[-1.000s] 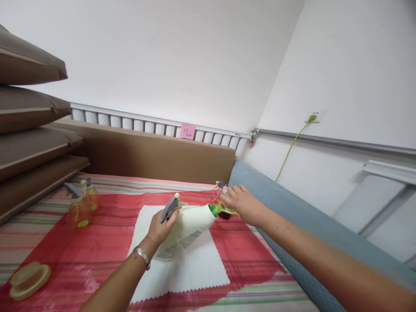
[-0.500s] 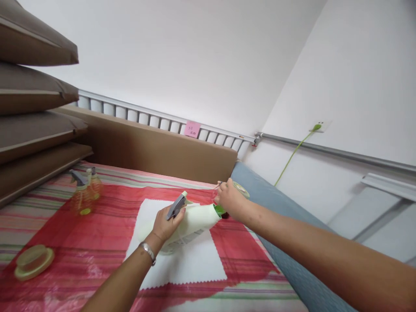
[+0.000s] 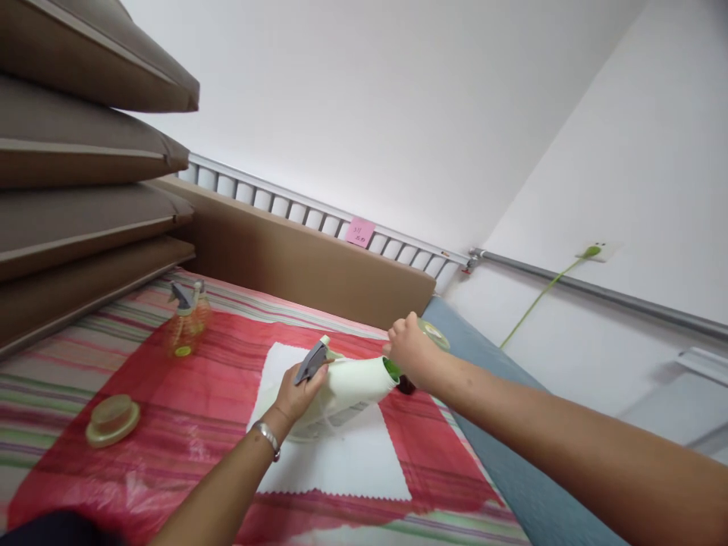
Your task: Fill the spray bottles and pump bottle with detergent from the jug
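Note:
My left hand (image 3: 299, 394), with a silver bracelet on the wrist, is closed around a pale green container (image 3: 353, 383). A grey spray trigger (image 3: 312, 360) with a pale nozzle stands up between its thumb and fingers. The container lies tilted above a white cloth (image 3: 364, 462) with a zigzag edge, its open green-lined mouth pointing right. Just past that mouth is my right hand (image 3: 412, 349), fingers curled together; what they hold, if anything, is hidden. Beside it, a clear round item with a yellowish label (image 3: 435, 334) shows behind the wrist. Something dark (image 3: 406, 385) is partly covered below.
Two clear amber spray bottles (image 3: 185, 326) stand at the left on a red sheet (image 3: 182, 394) over striped fabric. Nearer lies a yellowish round lid (image 3: 112, 419). Brown cushions (image 3: 96, 159) are stacked at far left. A brown board (image 3: 296, 254) and a blue padded edge (image 3: 483, 409) border the surface.
The view has shifted, so the surroundings sit further right. Both hands keep nearly the same place around the container. A thin item glimpsed at my right fingertips is now out of sight.

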Motion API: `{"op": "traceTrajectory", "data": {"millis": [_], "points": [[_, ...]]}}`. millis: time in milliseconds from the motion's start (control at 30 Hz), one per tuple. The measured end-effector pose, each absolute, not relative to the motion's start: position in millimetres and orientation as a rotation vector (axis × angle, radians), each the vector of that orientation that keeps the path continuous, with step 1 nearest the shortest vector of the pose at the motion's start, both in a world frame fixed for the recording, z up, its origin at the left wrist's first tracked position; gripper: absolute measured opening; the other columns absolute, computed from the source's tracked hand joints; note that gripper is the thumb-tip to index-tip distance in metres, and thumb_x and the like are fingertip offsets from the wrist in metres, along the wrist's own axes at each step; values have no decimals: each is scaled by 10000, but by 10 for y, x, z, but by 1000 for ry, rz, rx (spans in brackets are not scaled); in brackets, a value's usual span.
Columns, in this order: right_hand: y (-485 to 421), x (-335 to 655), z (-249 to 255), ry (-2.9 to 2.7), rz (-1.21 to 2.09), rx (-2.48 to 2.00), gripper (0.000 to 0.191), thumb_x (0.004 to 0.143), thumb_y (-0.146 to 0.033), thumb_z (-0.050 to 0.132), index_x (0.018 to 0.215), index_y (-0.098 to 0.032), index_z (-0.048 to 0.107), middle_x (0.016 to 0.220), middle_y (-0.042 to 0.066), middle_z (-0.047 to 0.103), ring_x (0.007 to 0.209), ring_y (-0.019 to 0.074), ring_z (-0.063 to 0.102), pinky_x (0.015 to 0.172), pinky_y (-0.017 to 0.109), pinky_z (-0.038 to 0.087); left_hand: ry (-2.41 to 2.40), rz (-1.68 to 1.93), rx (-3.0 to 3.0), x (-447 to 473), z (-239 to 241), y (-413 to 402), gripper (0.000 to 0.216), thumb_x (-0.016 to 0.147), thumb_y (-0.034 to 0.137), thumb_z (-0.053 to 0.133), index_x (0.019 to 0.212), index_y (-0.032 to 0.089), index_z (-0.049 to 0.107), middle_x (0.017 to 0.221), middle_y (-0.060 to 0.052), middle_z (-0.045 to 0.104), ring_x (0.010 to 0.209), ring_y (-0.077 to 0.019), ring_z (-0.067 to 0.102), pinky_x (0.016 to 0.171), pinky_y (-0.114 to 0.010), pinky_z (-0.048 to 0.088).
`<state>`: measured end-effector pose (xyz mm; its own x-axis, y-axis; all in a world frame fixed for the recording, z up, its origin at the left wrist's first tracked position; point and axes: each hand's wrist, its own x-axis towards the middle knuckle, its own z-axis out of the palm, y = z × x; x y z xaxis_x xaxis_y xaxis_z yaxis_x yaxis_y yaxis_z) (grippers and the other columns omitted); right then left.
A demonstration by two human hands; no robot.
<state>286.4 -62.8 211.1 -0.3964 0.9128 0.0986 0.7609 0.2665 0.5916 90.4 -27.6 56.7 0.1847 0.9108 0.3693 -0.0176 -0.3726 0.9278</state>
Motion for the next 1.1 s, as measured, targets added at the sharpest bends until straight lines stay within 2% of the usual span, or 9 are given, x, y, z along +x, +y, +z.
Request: {"op": "traceTrajectory", "data": {"millis": [100,233,433,500,567,633,833,933,1100], "points": [[-672,2817,2381,2357,761,1570,414,497,-36,663,852,-250,664,892,121,631,969,355,512,862,559,312,847,1358,1467,725,481,-231,387,783,426,458,991,201,695,993,-59,689,934,-230,598,814,-312,443],[-721,2925,2451,2533,578,1740,629,582,-125,638,1180,-275,513,1102,89,583,1037,299,508,843,428,382,834,1394,1290,502,311,-143,453,788,467,424,990,155,683,976,-79,678,913,-208,599,762,-279,463],[-1032,2884,1529,2739,189,2255,739,750,-372,540,1362,-208,158,1261,141,508,1089,267,547,826,390,477,800,1395,1059,349,156,-83,562,795,526,374,1037,102,651,765,-74,678,639,-165,601,594,-269,473],[-1222,2755,1060,2899,-639,2608,794,696,-375,599,1345,-238,162,1271,149,506,1116,291,535,858,423,470,787,1396,1037,348,164,-93,556,793,526,380,996,97,669,693,-64,669,587,-158,586,575,-273,467],[-1411,2623,631,2801,-1375,2711,816,645,-390,621,1315,-258,174,1292,151,485,1167,303,494,893,441,455,795,1412,1033,338,192,-104,538,785,524,397,954,102,685,679,-65,671,597,-167,591,588,-286,469],[-1568,2527,309,2672,-1586,2741,819,601,-368,628,1290,-273,196,1292,136,481,1190,298,472,913,436,445,817,1452,1042,291,239,-116,502,774,514,427,913,115,696,738,-77,686,682,-189,613,645,-303,476],[-1794,2455,-4,2565,-1179,2747,755,513,-199,606,1198,-267,297,1239,114,512,1136,269,515,943,405,423,817,1579,1112,-22,560,-268,399,763,436,457,874,124,680,861,-100,688,840,-218,613,765,-339,466],[-1817,2391,3,2621,-989,2651,721,520,-207,611,1192,-212,351,1221,131,513,1145,276,496,975,404,386,795,1598,1153,-100,796,-428,397,758,427,450,909,130,668,902,-98,686,892,-225,608,787,-341,463],[-1863,2262,71,2761,-961,2485,666,580,-236,601,1212,-210,390,1155,110,548,1069,263,536,899,378,433,738,1560,1271,19,1068,-668,396,758,403,451,921,115,669,938,-111,687,914,-241,610,807,-354,464]]}}
